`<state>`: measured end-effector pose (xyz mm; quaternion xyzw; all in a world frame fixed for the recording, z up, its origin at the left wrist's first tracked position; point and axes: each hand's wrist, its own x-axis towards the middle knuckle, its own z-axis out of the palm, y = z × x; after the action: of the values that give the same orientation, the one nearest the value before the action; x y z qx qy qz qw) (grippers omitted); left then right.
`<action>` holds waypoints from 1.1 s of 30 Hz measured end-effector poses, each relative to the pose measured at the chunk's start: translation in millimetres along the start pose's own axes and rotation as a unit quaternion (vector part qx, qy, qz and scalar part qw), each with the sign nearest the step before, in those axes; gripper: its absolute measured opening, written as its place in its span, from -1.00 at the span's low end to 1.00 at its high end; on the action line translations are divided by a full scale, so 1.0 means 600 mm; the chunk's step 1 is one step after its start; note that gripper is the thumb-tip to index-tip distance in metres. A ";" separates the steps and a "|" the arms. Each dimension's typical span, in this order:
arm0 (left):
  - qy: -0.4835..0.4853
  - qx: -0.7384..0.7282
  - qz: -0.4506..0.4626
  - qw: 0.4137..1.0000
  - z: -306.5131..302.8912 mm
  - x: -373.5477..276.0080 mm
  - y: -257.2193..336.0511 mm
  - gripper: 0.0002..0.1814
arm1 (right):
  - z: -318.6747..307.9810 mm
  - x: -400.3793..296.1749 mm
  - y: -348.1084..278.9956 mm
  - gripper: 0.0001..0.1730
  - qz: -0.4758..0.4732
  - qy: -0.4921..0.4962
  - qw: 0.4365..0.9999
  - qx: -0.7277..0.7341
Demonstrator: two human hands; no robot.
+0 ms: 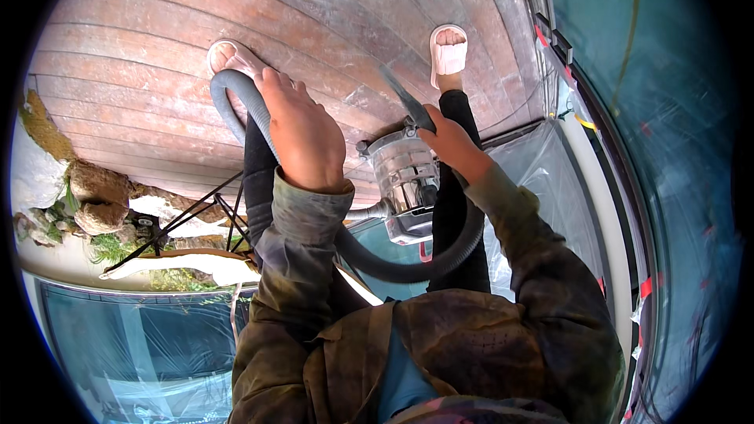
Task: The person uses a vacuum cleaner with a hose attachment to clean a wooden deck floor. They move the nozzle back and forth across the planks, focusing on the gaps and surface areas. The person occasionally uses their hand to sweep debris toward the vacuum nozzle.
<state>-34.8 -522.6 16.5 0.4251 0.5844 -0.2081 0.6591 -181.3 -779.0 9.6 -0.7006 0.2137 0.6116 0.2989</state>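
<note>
My left hand (306, 132) lies over a grey corrugated vacuum hose (250, 97), its back towards the camera; how far the fingers wrap around the hose is hidden. In my right hand (452, 144) is the dark end of a hose wand (412, 106), whose blurred grey tip points away towards the planks. Between my legs stands a canister vacuum cleaner (406, 179) with a shiny metal body and small casters. The hose loops around in front of my body, below the canister.
Wooden planks (330, 23) make up the floor under my pink slippers (450, 53). Brown rocks (100, 191) and plants lie at the left, near thin black metal legs (182, 224). Plastic sheeting (530, 171) and a window frame with red tape (646, 287) are at the right.
</note>
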 end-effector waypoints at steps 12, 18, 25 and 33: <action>0.012 -0.087 -0.045 0.995 0.011 -0.029 0.033 -0.04 | 0.148 0.151 0.006 -0.29 0.034 0.090 0.995 -0.012; -0.015 -0.100 -0.032 0.994 -0.005 -0.024 0.038 -0.03 | 0.164 0.144 -0.013 -0.27 0.055 0.169 0.983 0.050; -0.011 -0.118 -0.056 0.991 -0.014 -0.022 0.045 -0.02 | 0.136 0.169 -0.149 -0.25 -0.067 0.141 0.986 -0.053; -0.024 -0.121 -0.047 0.991 -0.006 -0.027 0.058 -0.04 | 0.110 0.153 -0.051 -0.23 0.002 0.183 0.983 0.030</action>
<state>-13.8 -503.8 43.0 0.3094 0.6085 -0.1768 0.7091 -194.4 -705.4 -80.6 -0.7910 0.2840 0.4673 0.2743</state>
